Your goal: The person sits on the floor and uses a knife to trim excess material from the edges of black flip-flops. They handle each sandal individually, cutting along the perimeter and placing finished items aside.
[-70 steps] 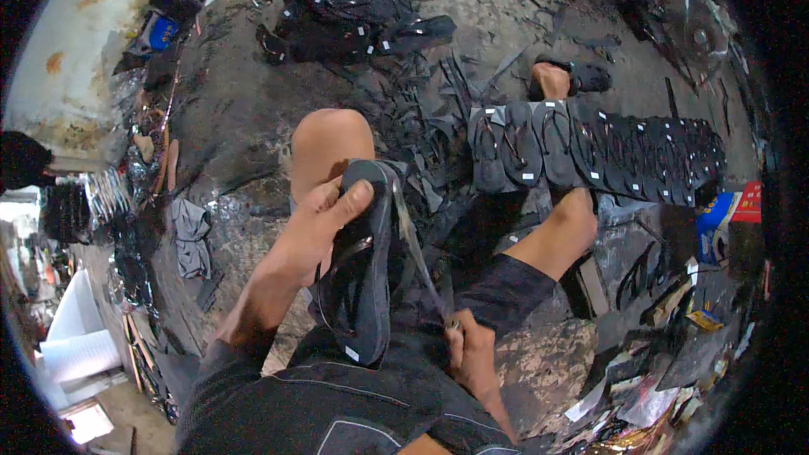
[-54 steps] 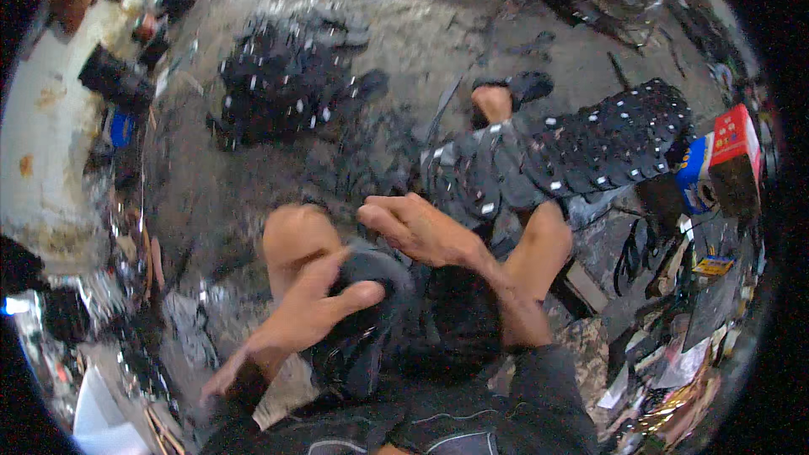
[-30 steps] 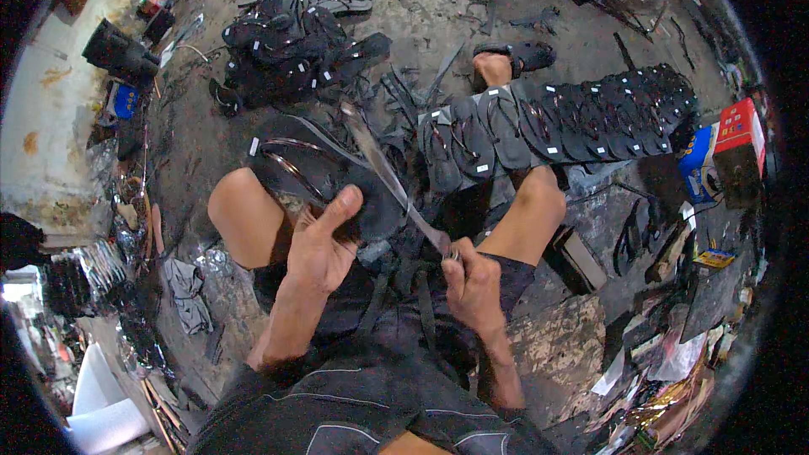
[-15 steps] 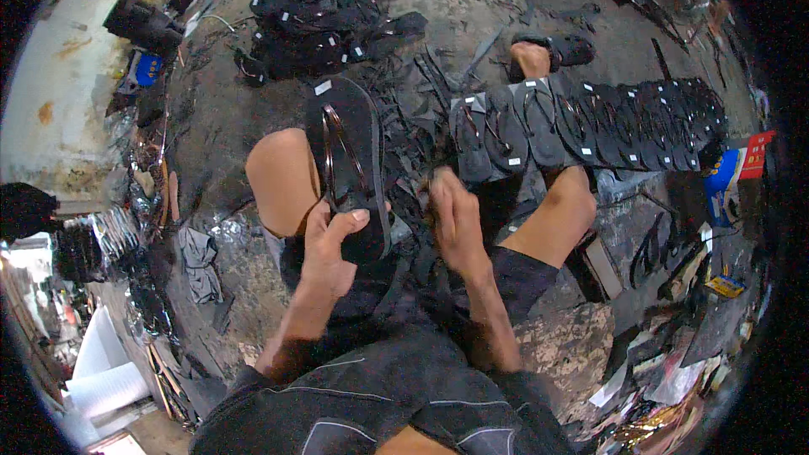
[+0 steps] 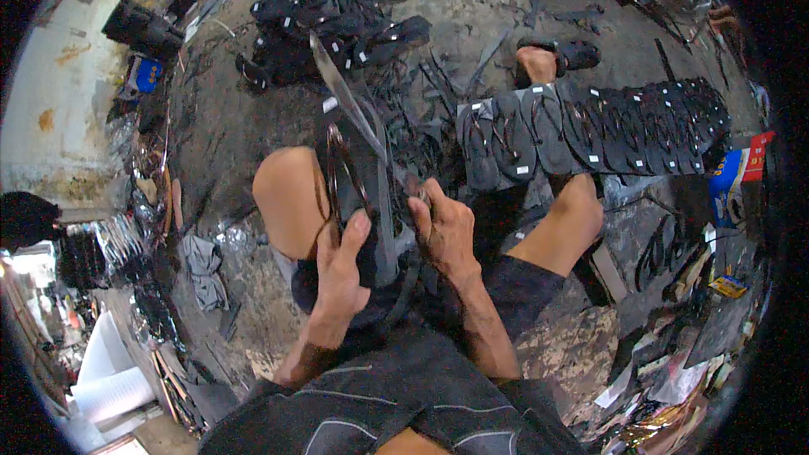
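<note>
My left hand (image 5: pixel 341 265) grips a black flip-flop (image 5: pixel 350 168) by its heel end, thumb on top of the footbed. Its toe points away from me, and brown straps and a small white tag show on it. In my closed right hand (image 5: pixel 447 227) is a knife (image 5: pixel 347 93) with a long pale blade. The blade slants up and left across the flip-flop's toe end, close to its right edge; whether it touches the sole I cannot tell. A dark strip hangs along that right edge, near my lap.
Finished-looking flip-flops (image 5: pixel 552 131) line up in a row on the right. A heap of black flip-flops (image 5: pixel 337 8) lies far ahead. Black offcuts (image 5: pixel 425 84) litter the floor between. My knees flank the work. A blue and red box (image 5: pixel 733 181) sits at the far right.
The knife has come into clear view, its blade now across the flip-flop; before, my right hand was blurred beside it. The flip-flop has shifted slightly toward me.
</note>
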Action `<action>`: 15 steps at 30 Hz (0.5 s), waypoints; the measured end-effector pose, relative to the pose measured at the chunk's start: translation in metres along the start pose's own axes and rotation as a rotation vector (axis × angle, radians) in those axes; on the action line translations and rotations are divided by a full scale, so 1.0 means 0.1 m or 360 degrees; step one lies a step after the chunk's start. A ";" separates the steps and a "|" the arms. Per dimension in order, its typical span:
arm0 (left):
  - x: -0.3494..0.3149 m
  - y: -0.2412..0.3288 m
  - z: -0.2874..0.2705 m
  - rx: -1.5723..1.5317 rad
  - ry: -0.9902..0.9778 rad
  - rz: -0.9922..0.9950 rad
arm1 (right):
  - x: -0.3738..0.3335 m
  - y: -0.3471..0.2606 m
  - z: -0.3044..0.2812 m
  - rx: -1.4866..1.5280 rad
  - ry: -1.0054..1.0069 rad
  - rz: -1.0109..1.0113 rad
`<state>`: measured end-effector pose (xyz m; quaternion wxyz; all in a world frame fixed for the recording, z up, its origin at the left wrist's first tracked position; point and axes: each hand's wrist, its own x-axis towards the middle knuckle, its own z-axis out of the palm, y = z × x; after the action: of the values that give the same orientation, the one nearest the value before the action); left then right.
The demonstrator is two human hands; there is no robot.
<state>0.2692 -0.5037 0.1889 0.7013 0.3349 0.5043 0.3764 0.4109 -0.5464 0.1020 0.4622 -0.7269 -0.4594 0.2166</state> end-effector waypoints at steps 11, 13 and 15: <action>-0.09 0.05 -0.08 0.0992 -0.0577 0.0263 | 0.32 -0.22 -0.28 0.0990 0.0227 0.0235; 0.06 0.08 -0.06 0.0173 -0.0649 0.0335 | 0.04 -0.33 -0.44 0.1020 0.0137 0.0356; 0.17 0.38 0.12 0.0697 -0.0472 0.0356 | -0.13 -0.47 -0.40 0.0947 0.0192 0.0281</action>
<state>0.2769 -0.4717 0.2170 0.6323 0.5835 0.4255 0.2806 0.4120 -0.5690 0.1609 0.6604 -0.6083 -0.2828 0.3373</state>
